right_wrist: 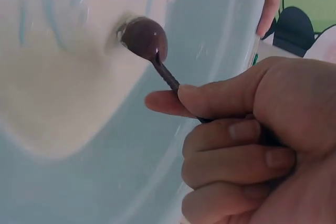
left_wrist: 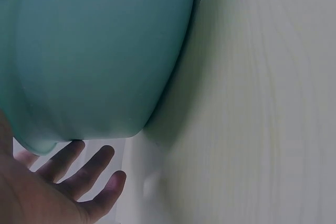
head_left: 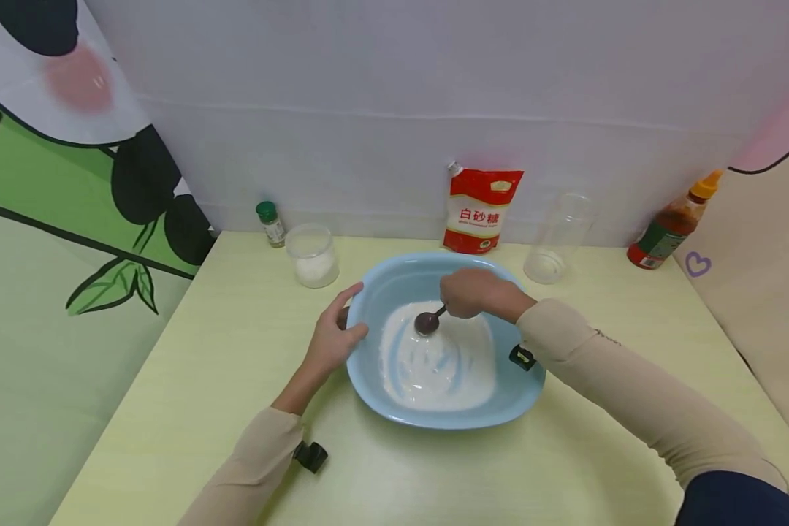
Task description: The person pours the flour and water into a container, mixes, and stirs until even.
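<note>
A light blue plastic basin [head_left: 447, 420] stands on the table, with a thin white liquid [head_left: 408, 380] spread over its bottom. My left hand [head_left: 335, 340] holds the basin's left rim, thumb on top. In the left wrist view, that hand's other fingers [left_wrist: 86, 174] spread along the outer wall. My right hand [head_left: 473, 292] reaches over the basin and grips the handle of a dark brown spoon [head_left: 427, 324]. Its fingers curl round the handle in the right wrist view, and the bowl of the spoon [right_wrist: 144, 38] dips at the white liquid.
Behind the basin stand a green-capped small jar [head_left: 271, 224], a glass [head_left: 312, 256] with white contents, a red sugar pouch [head_left: 478, 212] and a tall clear container [head_left: 559, 237]. A sauce bottle [head_left: 673, 223] with a yellow cap is at the back right. A pale cloth backs the table [head_left: 191, 394].
</note>
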`<action>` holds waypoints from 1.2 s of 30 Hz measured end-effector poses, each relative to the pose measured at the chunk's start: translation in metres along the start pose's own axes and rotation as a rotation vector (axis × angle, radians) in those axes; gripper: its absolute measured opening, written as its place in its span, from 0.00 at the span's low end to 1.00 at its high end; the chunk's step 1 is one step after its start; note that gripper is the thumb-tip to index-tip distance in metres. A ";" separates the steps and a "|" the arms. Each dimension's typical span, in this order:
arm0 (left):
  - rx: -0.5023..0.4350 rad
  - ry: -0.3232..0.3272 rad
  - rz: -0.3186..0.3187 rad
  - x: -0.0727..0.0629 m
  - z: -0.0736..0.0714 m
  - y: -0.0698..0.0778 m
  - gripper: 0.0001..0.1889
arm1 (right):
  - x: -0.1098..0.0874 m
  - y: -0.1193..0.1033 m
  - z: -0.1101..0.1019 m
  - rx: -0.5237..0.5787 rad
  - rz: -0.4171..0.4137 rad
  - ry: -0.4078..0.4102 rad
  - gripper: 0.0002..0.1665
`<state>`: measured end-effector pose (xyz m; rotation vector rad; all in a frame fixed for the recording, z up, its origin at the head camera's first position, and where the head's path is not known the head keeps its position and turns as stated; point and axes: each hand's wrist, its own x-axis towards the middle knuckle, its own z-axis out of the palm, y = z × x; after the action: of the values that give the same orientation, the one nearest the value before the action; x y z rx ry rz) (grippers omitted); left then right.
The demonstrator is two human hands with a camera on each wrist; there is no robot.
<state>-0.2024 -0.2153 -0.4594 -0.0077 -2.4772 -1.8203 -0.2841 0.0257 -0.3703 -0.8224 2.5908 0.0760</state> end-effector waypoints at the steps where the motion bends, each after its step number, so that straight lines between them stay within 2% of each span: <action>1: 0.003 0.000 -0.002 0.000 0.000 0.000 0.38 | -0.001 -0.004 0.001 -0.008 -0.024 -0.010 0.06; 3: 0.007 -0.002 -0.005 0.000 0.000 0.001 0.38 | -0.003 -0.011 0.002 -0.002 -0.050 -0.036 0.06; 6: 0.009 -0.003 -0.014 0.000 0.000 0.001 0.38 | -0.010 -0.018 0.005 -0.002 -0.044 -0.083 0.05; 9: 0.006 0.002 -0.021 0.000 -0.001 0.002 0.38 | -0.016 -0.016 0.007 -0.014 0.002 -0.115 0.04; 13: 0.001 0.003 -0.023 0.001 -0.002 0.000 0.38 | -0.021 0.000 0.007 -0.016 0.089 -0.136 0.08; 17: -0.007 0.000 -0.018 0.002 -0.002 -0.001 0.39 | -0.022 0.021 0.005 0.019 0.198 -0.070 0.15; 22: -0.007 -0.008 -0.002 0.004 0.000 -0.003 0.39 | -0.014 0.034 0.001 0.073 0.264 -0.006 0.18; 27: -0.012 -0.008 0.003 0.004 0.002 -0.003 0.39 | 0.000 0.027 -0.002 0.105 0.263 0.039 0.16; 31: -0.014 -0.017 0.005 0.004 0.003 -0.002 0.39 | 0.009 0.016 -0.004 0.065 0.223 0.084 0.19; 36: -0.005 -0.003 -0.003 0.004 0.002 -0.002 0.39 | 0.016 0.005 -0.010 0.084 0.189 0.086 0.20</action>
<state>-0.2068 -0.2143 -0.4619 -0.0070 -2.4760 -1.8293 -0.3020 0.0191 -0.3682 -0.5613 2.7267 -0.0134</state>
